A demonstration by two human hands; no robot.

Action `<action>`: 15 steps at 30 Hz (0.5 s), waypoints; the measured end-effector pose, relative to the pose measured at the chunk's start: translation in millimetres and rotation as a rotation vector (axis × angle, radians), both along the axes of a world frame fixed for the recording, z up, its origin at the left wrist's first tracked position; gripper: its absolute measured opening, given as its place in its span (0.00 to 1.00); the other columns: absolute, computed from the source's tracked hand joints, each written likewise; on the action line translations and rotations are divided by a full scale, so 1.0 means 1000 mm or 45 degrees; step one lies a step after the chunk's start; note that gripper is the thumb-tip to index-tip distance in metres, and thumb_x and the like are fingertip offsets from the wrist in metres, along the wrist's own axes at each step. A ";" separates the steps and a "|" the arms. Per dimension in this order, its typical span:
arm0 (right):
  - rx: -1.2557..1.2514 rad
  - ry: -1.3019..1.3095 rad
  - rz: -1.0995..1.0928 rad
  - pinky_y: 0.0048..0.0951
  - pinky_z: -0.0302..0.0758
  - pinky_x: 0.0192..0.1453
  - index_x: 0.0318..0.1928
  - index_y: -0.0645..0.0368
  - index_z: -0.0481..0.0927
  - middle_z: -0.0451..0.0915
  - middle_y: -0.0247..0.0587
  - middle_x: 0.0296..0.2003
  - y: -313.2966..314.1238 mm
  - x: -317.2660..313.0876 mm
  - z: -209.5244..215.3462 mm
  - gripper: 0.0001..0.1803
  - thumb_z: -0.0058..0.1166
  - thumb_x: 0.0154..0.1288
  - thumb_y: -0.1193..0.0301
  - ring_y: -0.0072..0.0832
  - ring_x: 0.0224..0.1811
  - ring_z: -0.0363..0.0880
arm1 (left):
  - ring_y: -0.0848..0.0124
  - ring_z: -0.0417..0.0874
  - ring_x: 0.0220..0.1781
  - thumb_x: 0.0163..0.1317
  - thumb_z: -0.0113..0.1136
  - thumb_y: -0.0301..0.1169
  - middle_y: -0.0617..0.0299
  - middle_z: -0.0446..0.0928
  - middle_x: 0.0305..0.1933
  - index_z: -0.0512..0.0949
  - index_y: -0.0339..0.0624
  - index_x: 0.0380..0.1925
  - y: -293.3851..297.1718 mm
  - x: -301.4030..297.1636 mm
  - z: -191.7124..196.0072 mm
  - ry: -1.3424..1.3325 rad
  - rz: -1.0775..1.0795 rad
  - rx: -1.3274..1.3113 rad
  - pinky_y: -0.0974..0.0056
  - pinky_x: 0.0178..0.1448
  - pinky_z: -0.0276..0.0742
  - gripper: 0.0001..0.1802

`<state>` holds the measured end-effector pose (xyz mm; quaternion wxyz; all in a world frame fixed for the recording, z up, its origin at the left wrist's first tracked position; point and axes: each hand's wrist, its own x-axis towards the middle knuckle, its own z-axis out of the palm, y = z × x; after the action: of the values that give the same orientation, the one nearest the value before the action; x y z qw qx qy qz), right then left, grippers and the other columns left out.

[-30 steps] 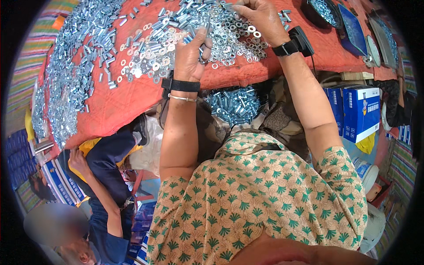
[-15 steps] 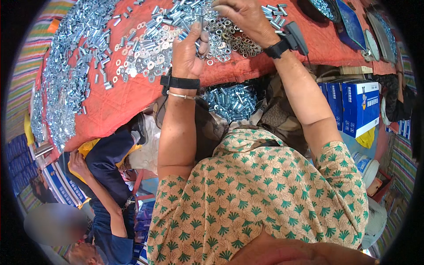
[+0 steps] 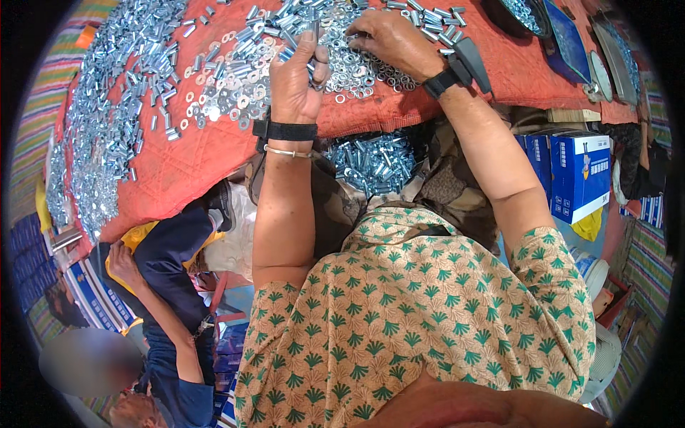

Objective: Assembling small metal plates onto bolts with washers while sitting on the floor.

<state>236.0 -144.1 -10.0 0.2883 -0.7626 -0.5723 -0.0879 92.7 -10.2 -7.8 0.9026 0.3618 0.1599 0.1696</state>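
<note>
My left hand (image 3: 294, 85) is closed round a shiny metal sleeve (image 3: 315, 30), held upright between thumb and fingers above the red cloth. To its right, my right hand (image 3: 399, 44) reaches down with bent fingers over a heap of small ring washers (image 3: 357, 80); whatever is at its fingertips is hidden. Flat washers (image 3: 239, 91) lie spread to the left of my left hand. Beyond both hands sits a loose pile of metal sleeves (image 3: 275, 21). In my lap, close to the table edge, more metal bolts with sleeves (image 3: 374, 164) are heaped.
A mass of metal fasteners (image 3: 118, 114) covers the red cloth (image 3: 168, 164) at left. A black bowl (image 3: 536, 27) and a blue tray (image 3: 567, 43) stand far right, above blue-and-white boxes (image 3: 581, 175). A co-worker's hand (image 3: 127, 267) is at the lower left.
My right hand has come away from the left hand and down toward the ring washers. My left hand has shifted slightly left, still gripping the sleeve.
</note>
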 end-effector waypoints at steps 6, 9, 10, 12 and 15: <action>-0.117 -0.090 -0.148 0.39 0.76 0.41 0.35 0.59 0.80 0.78 0.44 0.32 0.008 0.003 -0.017 0.06 0.57 0.59 0.70 0.42 0.36 0.79 | 0.77 0.69 0.17 0.62 0.63 0.33 0.62 0.76 0.23 0.78 0.35 0.39 0.002 0.005 0.000 -0.037 -0.056 -0.028 0.74 0.21 0.62 0.12; -0.139 -0.125 -0.197 0.39 0.76 0.40 0.35 0.60 0.79 0.78 0.44 0.32 0.011 0.002 -0.019 0.05 0.56 0.59 0.72 0.43 0.36 0.79 | 0.81 0.64 0.16 0.64 0.61 0.33 0.64 0.74 0.25 0.74 0.30 0.46 0.000 0.003 0.001 -0.002 -0.061 0.054 0.75 0.20 0.57 0.18; -0.154 -0.149 -0.213 0.39 0.76 0.40 0.34 0.60 0.78 0.77 0.45 0.31 0.012 0.002 -0.017 0.05 0.55 0.59 0.72 0.43 0.36 0.79 | 0.81 0.64 0.16 0.64 0.61 0.33 0.64 0.74 0.25 0.74 0.30 0.46 0.000 0.003 0.001 -0.008 -0.061 0.057 0.75 0.20 0.57 0.18; -0.014 -0.110 -0.218 0.42 0.74 0.36 0.33 0.60 0.77 0.77 0.46 0.31 0.013 0.003 -0.013 0.05 0.53 0.59 0.73 0.45 0.33 0.79 | 0.77 0.68 0.16 0.62 0.63 0.32 0.62 0.76 0.22 0.78 0.37 0.37 0.001 0.002 -0.001 -0.022 -0.104 -0.017 0.74 0.19 0.62 0.10; 0.202 0.168 -0.231 0.40 0.74 0.31 0.34 0.61 0.77 0.78 0.46 0.30 0.011 0.011 0.000 0.06 0.52 0.60 0.71 0.40 0.29 0.79 | 0.81 0.64 0.16 0.64 0.61 0.34 0.64 0.75 0.24 0.75 0.31 0.46 -0.005 0.003 -0.001 0.061 -0.113 -0.007 0.75 0.20 0.58 0.17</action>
<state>247.0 -133.5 -9.7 0.3754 -0.7903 -0.4720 -0.1082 95.2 -15.0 -9.1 0.9062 0.3699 0.1656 0.1205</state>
